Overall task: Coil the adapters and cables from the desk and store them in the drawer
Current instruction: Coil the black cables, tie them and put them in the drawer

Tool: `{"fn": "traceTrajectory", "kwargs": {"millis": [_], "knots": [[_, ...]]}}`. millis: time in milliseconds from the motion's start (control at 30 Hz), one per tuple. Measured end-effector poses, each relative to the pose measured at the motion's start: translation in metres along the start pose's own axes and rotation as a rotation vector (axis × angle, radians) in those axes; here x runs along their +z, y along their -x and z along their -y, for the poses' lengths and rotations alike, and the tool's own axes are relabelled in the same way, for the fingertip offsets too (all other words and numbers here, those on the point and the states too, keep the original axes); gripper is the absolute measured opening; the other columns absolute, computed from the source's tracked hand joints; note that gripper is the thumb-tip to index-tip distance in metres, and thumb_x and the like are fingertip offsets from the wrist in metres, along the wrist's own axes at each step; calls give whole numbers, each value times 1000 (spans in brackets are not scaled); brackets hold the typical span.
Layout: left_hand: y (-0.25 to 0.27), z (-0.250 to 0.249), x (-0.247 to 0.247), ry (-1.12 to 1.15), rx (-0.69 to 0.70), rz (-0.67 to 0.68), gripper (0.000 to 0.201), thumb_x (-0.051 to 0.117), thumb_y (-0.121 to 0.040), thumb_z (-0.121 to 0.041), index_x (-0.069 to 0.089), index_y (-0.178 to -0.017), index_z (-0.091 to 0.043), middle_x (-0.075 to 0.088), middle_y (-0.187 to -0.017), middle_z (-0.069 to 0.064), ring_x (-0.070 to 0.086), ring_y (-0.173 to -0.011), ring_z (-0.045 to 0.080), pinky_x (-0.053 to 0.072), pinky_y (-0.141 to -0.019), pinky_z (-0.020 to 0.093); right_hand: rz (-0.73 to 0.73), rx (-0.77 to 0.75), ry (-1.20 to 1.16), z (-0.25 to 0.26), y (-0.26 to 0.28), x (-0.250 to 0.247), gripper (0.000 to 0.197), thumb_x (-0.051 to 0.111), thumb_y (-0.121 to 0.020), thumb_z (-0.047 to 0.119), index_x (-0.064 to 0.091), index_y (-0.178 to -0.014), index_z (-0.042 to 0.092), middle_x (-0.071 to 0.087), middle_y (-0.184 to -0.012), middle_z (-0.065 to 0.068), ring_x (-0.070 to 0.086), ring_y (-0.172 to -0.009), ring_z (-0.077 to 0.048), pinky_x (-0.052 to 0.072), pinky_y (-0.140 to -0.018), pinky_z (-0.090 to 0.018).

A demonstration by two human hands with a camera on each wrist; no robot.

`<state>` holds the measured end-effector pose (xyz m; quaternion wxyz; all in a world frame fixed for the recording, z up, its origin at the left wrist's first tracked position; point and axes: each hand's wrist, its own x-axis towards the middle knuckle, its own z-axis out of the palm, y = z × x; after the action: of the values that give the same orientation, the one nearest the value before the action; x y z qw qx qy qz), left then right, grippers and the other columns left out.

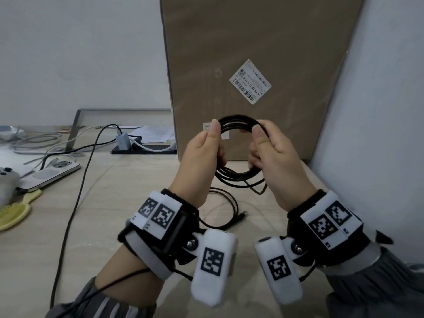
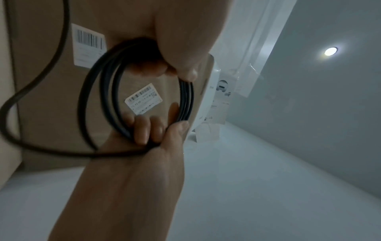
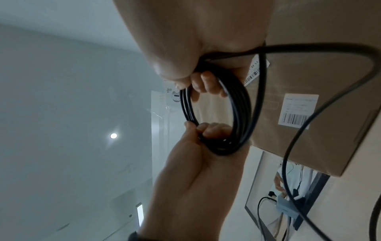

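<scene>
I hold a black cable coil (image 1: 238,121) upright above the desk, in front of a cardboard box. My left hand (image 1: 213,143) grips the coil's left side with the thumb on top. My right hand (image 1: 261,143) grips the right side the same way. The cable's loose tail (image 1: 231,205) hangs down onto the desk and ends in a plug (image 1: 243,214). The left wrist view shows the coil (image 2: 186,101) between my left hand (image 2: 185,73) above and right hand (image 2: 156,130) below. The right wrist view shows the coil (image 3: 239,114), right hand (image 3: 191,78) above, left hand (image 3: 198,130) below. No drawer is in view.
A tall cardboard box (image 1: 263,53) stands right behind the hands, with a white wall (image 1: 378,111) close on the right. To the left lie a power strip with a charger (image 1: 121,140), a long black cable (image 1: 75,203), a phone (image 1: 50,174) and a yellow hairbrush (image 1: 16,212).
</scene>
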<state>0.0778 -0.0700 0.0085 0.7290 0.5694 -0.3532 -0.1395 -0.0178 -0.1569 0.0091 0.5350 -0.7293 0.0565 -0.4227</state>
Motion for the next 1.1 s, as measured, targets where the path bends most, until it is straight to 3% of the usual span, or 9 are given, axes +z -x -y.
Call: {"fn": "traceTrajectory", "kwargs": {"millis": [100,200,300,433,500,700,867,1000,1100], "knots": [[-2,-6,-8,-364,-29,70,45,40,-98,-48,62,-80,-14,60,-73,-6,55,-72,11,43,-75,29,14,-50,151,-3,-3,-9,22,39,-102,25,60,-98,20,41,-52,14,36,-50,-4,35,-53,-29],[-1,-12,-12,-599,227,119,29,46,-97,-39,62,-110,-18,61,-100,-5,57,-92,6,45,-84,26,160,-120,361,-1,0,-7,17,41,-101,20,57,-98,24,54,-58,30,51,-58,8,36,-58,-9],[4,-13,-9,-808,343,255,27,39,-100,-37,60,-95,-20,61,-86,-8,57,-87,12,47,-82,35,225,-110,413,-1,3,-3,16,41,-101,17,55,-95,21,53,-60,37,52,-62,14,37,-60,-5],[1,-8,-11,-916,279,180,54,33,-97,-53,60,-83,-9,60,-71,-1,56,-71,16,45,-66,35,193,-16,323,-5,2,-5,11,48,-98,23,55,-101,16,56,-60,32,53,-62,13,39,-59,-7],[1,-5,-7,-787,211,147,52,39,-97,-50,57,-73,-7,47,-57,-4,45,-57,13,35,-56,31,167,-14,330,-7,1,-5,14,51,-96,28,57,-100,16,58,-66,25,53,-64,11,38,-61,-9],[0,-5,-5,-64,-51,-45,45,42,-98,-47,47,-61,-21,36,-49,-8,35,-44,9,33,-57,32,121,-64,219,-11,-3,-8,15,46,-99,29,60,-98,24,45,-57,14,42,-56,-7,37,-57,-28],[-3,-6,-1,294,-180,-11,43,39,-100,-47,39,-67,-17,27,-55,-4,28,-44,9,35,-55,25,56,-31,58,-7,-5,-6,19,42,-101,29,58,-99,20,44,-56,15,42,-55,-4,41,-58,-22],[-1,-8,-5,-82,-180,54,45,38,-100,-45,56,-75,-13,51,-61,-1,52,-60,14,43,-73,30,50,-118,268,-9,-5,-14,17,42,-101,31,54,-89,33,48,-56,19,43,-53,-3,37,-58,-22],[0,-11,-12,-546,196,56,36,41,-100,-40,65,-88,-15,64,-83,0,59,-80,13,46,-76,30,194,-146,414,-11,-3,-11,16,44,-100,26,53,-93,38,55,-66,26,53,-64,4,37,-60,-11]]}}
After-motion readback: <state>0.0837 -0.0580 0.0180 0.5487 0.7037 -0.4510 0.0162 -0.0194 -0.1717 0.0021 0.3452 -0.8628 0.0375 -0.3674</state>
